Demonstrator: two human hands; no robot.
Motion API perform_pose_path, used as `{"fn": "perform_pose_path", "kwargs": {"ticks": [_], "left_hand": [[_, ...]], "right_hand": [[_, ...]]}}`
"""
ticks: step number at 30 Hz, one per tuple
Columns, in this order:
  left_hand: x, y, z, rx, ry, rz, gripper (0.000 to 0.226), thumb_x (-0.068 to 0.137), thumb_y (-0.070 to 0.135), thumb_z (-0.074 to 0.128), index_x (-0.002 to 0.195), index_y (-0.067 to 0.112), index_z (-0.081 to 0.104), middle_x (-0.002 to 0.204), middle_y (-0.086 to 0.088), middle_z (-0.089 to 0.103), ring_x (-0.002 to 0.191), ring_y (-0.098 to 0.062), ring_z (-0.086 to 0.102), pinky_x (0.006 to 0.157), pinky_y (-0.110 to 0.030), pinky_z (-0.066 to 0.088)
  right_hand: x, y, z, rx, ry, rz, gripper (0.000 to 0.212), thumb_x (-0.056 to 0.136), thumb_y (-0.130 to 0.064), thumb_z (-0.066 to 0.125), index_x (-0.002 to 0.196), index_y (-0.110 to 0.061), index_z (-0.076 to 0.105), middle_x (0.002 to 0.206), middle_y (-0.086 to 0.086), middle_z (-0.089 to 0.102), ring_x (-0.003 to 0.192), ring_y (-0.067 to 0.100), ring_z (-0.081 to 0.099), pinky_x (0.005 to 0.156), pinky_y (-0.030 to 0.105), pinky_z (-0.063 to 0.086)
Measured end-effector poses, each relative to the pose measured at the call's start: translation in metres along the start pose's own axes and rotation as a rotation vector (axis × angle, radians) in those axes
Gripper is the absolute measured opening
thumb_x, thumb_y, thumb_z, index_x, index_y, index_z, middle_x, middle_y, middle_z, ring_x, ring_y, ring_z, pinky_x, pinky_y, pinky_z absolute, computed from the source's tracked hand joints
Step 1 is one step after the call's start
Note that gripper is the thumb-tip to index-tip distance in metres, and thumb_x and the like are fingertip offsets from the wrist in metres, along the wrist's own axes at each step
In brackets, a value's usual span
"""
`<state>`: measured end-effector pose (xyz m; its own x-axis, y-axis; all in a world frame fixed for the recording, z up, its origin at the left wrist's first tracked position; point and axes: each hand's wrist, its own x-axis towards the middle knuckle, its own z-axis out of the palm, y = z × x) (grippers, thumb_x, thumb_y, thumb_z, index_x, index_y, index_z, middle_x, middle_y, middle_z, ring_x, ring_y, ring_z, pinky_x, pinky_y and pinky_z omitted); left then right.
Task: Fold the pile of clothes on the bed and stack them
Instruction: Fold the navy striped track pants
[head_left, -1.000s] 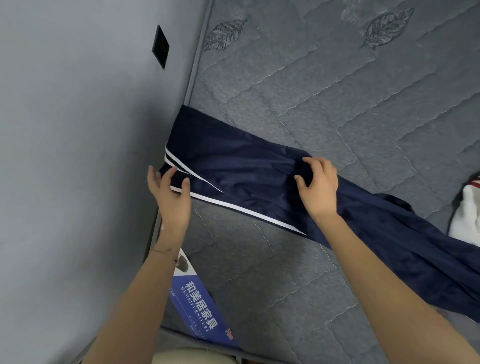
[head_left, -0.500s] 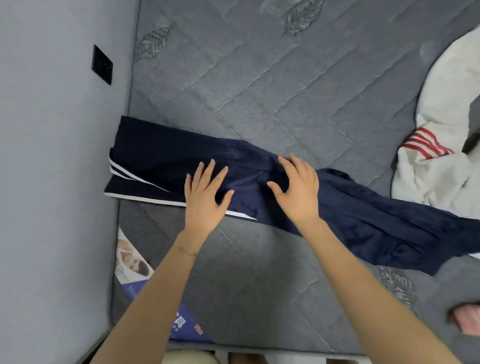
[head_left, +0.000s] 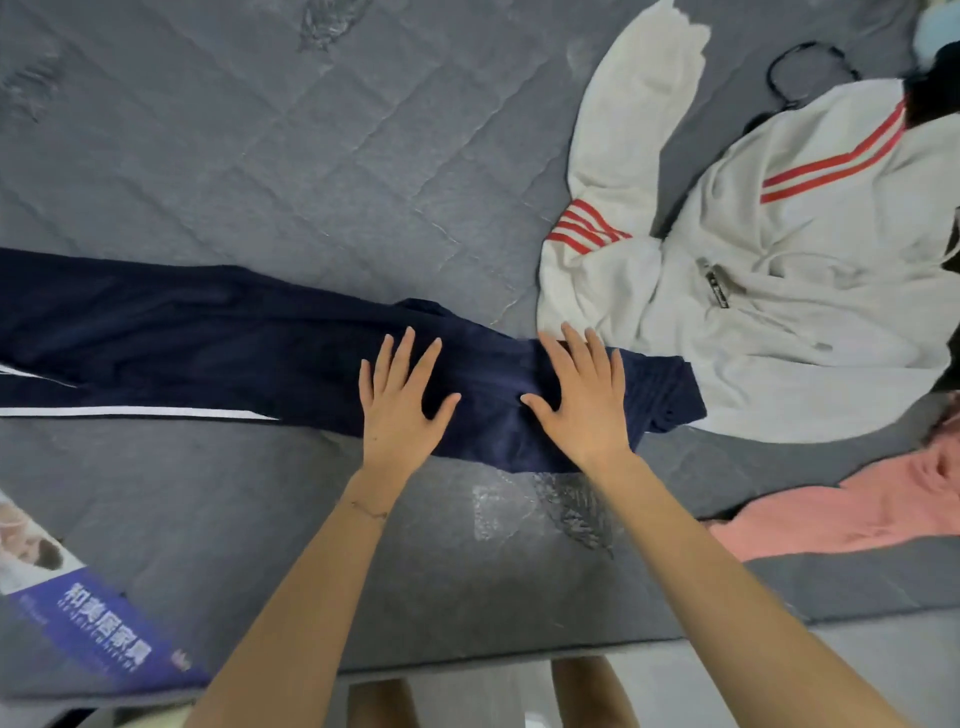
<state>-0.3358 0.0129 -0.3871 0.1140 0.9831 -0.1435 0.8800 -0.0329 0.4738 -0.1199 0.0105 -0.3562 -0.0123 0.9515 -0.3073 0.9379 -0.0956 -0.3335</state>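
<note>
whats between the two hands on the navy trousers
Only navy trousers fabric lies between the left hand and right hand, shown in the head view.

Bare forearms (head_left: 691, 561), with a thin dark bracelet (head_left: 370, 512) behind the left hand (head_left: 397, 410).

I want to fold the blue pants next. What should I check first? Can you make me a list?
1. Left hand and right hand flat on the navy pants: ok.
2. Pants stretched out along the mattress: ok.
3. Leg ends lined up: cannot tell, they run out of view on the left.
4. Pants' right end free of the white jacket: not ok, they touch.
5. Pink garment out of the way: ok, it lies apart.
</note>
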Motion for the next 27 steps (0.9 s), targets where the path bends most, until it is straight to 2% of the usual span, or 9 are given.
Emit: {"fn": "perform_pose_path", "kwargs": {"ticks": [5,11,14,17,18,20,22,25,27], "left_hand": [[-0.007,0.074,0.049,-0.023,-0.099,0.06,0.066,0.092,0.04,0.062,0.149,0.022,0.036,0.16,-0.01,0.021,0.149,-0.029,0.011,0.12,-0.046,0.001],[-0.013,0.122,0.077,0.116,-0.245,0.238,0.08,0.081,0.045,0.072,0.149,0.021,0.037,0.159,-0.014,0.022,0.147,-0.034,0.017,0.118,-0.054,0.006],[-0.021,0.135,0.092,0.252,-0.276,0.363,0.095,0.068,0.053,0.079,0.148,0.02,0.038,0.154,-0.018,0.031,0.143,-0.038,0.028,0.115,-0.062,0.016],[-0.025,0.142,0.106,0.409,-0.364,0.398,0.106,0.074,0.059,0.072,0.155,0.023,0.014,0.16,-0.017,0.015,0.148,-0.038,0.012,0.115,-0.064,0.007],[-0.025,0.143,0.108,0.463,-0.371,0.4,0.103,0.076,0.058,0.069,0.155,0.023,0.013,0.16,-0.018,0.013,0.148,-0.038,0.01,0.115,-0.064,0.008],[-0.022,0.143,0.106,0.521,-0.344,0.423,0.089,0.074,0.054,0.074,0.148,0.02,0.039,0.155,-0.021,0.028,0.143,-0.04,0.026,0.112,-0.065,0.022],[-0.018,0.144,0.102,0.52,-0.29,0.49,0.062,0.068,0.044,0.082,0.121,0.018,0.064,0.144,-0.021,0.047,0.133,-0.04,0.045,0.103,-0.065,0.037],[-0.014,0.138,0.093,0.421,-0.146,0.585,0.025,0.073,0.025,0.081,0.093,0.016,0.069,0.132,-0.016,0.06,0.125,-0.036,0.055,0.098,-0.062,0.043],[-0.011,0.137,0.081,0.32,-0.114,0.595,0.018,0.077,0.016,0.077,0.092,0.012,0.068,0.13,-0.012,0.062,0.125,-0.032,0.056,0.098,-0.061,0.044]], "right_hand": [[-0.012,0.076,-0.012,0.02,-0.029,0.08,0.076,0.089,-0.045,0.062,0.152,-0.021,0.028,0.158,0.006,0.025,0.147,0.029,0.014,0.117,0.05,-0.001],[-0.013,0.113,-0.023,0.017,-0.062,0.065,0.076,0.084,-0.04,0.067,0.149,-0.019,0.033,0.145,0.004,0.04,0.139,0.027,0.028,0.117,0.046,0.002],[-0.01,0.124,-0.028,0.092,-0.042,0.048,0.066,0.088,-0.037,0.064,0.146,-0.018,0.039,0.143,0.003,0.044,0.134,0.026,0.034,0.117,0.042,0.014],[-0.009,0.134,-0.029,0.224,-0.024,0.105,0.059,0.091,-0.033,0.063,0.143,-0.013,0.043,0.142,0.007,0.046,0.13,0.027,0.039,0.109,0.037,0.028],[-0.01,0.134,-0.028,0.25,-0.026,0.135,0.059,0.091,-0.032,0.063,0.143,-0.013,0.043,0.141,0.008,0.046,0.128,0.028,0.039,0.106,0.037,0.031],[-0.011,0.133,-0.026,0.239,-0.006,0.188,0.055,0.092,-0.034,0.062,0.141,-0.014,0.045,0.137,0.008,0.049,0.123,0.03,0.04,0.101,0.038,0.034],[-0.01,0.13,-0.025,0.206,0.027,0.233,0.046,0.092,-0.035,0.061,0.133,-0.016,0.052,0.127,0.008,0.055,0.115,0.03,0.043,0.093,0.037,0.034],[-0.008,0.123,-0.028,0.305,0.019,0.311,0.034,0.092,-0.035,0.061,0.12,-0.016,0.058,0.115,0.006,0.063,0.106,0.028,0.053,0.09,0.039,0.039],[-0.011,0.117,-0.031,0.484,0.05,0.387,0.033,0.095,-0.04,0.056,0.118,-0.017,0.058,0.113,0.003,0.065,0.104,0.024,0.058,0.094,0.041,0.043]]}}
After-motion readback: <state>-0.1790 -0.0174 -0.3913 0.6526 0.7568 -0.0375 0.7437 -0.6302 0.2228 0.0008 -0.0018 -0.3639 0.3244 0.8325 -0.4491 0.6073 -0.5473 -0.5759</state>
